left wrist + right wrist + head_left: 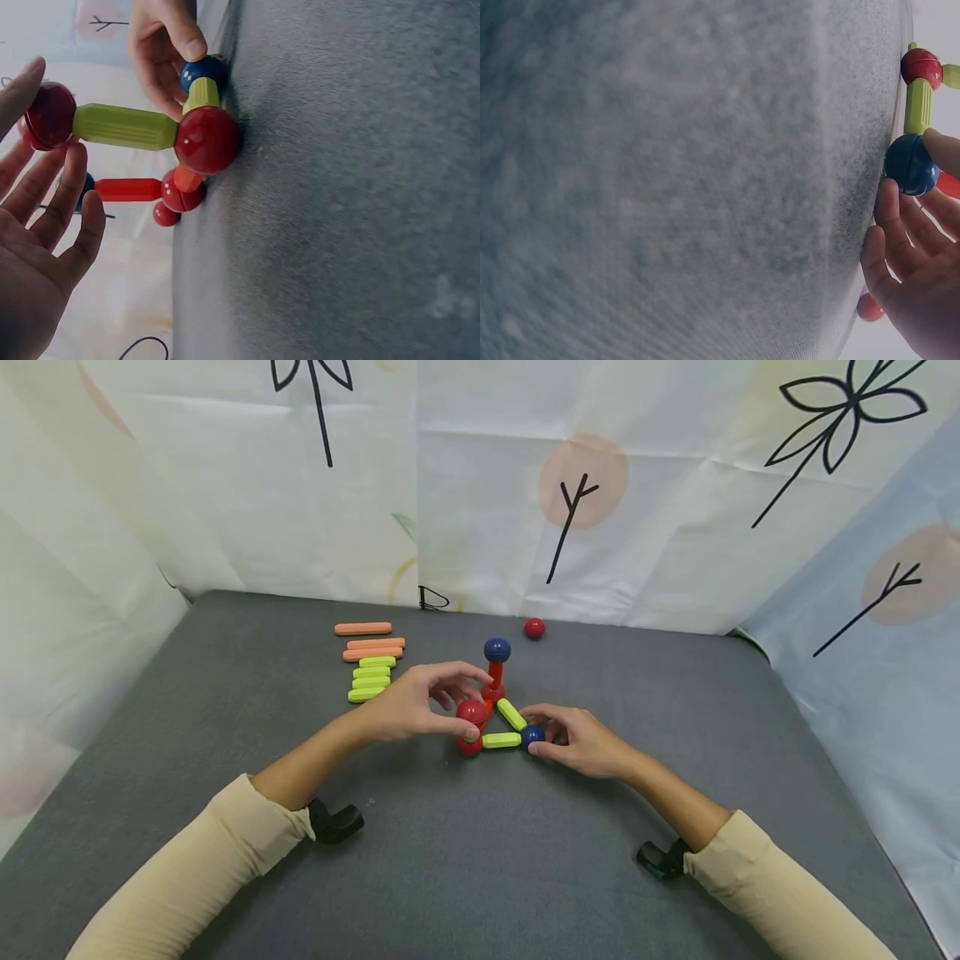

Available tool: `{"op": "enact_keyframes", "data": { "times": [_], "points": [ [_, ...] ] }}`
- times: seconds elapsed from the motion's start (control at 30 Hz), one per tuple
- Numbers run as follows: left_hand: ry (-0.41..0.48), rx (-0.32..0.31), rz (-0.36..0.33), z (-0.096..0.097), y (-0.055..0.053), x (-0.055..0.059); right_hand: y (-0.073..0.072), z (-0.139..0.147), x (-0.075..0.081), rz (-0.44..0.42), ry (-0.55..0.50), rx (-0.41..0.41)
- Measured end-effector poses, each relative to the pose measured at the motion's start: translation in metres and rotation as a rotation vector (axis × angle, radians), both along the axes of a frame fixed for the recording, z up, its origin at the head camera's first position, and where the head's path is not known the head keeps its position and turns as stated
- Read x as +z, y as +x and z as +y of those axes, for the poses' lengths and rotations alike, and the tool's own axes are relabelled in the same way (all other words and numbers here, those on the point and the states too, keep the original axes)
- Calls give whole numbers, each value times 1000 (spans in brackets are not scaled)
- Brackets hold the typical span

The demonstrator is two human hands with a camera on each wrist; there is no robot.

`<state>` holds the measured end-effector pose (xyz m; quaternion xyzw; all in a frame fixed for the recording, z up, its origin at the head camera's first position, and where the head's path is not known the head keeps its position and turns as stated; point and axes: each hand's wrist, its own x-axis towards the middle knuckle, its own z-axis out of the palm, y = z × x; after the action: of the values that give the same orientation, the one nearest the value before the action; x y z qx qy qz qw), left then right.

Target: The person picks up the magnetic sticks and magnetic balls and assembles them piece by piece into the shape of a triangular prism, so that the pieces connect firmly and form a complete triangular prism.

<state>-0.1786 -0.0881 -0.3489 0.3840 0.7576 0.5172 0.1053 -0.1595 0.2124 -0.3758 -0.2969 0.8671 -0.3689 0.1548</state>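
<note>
On the grey table stands a built frame of balls and rods. My left hand (412, 703) holds a red ball (472, 711) between thumb and fingers, on top of an upright yellow-green rod (126, 127). Below that rod sits another red ball (208, 140). At the frame's right corner my right hand (588, 745) pinches a blue ball (533, 736), which two yellow-green rods (502, 740) meet. The far corner is a red ball (492, 692) with a red rod (496, 673) standing on it, topped by another blue ball (497, 650).
Several loose yellow-green rods (371, 682) and orange rods (363, 628) lie behind the left forearm. A loose red ball (534, 628) rests near the back edge, and a printed white cloth (480, 510) hangs behind the table.
</note>
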Motion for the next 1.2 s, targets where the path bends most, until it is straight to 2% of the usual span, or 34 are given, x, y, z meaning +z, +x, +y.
{"op": "enact_keyframes", "data": {
  "times": [0.17,0.33,0.47,0.57,0.7,0.83,0.97,1.13,1.2],
  "points": [
    [-26,42,-59,-12,0,-7,0,0,0,-3,10,-8],
    [-27,157,-50,-41,-9,-15,1,-1,0,2,6,-8],
    [-43,301,15,-65,-26,-26,1,0,0,7,4,-8],
    [-80,429,109,-80,-39,-34,1,1,0,12,8,-9],
    [-129,533,197,-96,-54,-43,0,1,0,16,13,-8],
    [-194,549,230,-108,-62,-48,0,0,-1,12,11,-5],
    [-278,514,265,-116,-65,-49,0,-1,0,5,12,-6],
    [-375,476,301,-116,-66,-44,1,-1,0,6,12,-8],
    [-416,489,304,-115,-67,-43,1,-1,0,6,10,-8]
  ]
}}
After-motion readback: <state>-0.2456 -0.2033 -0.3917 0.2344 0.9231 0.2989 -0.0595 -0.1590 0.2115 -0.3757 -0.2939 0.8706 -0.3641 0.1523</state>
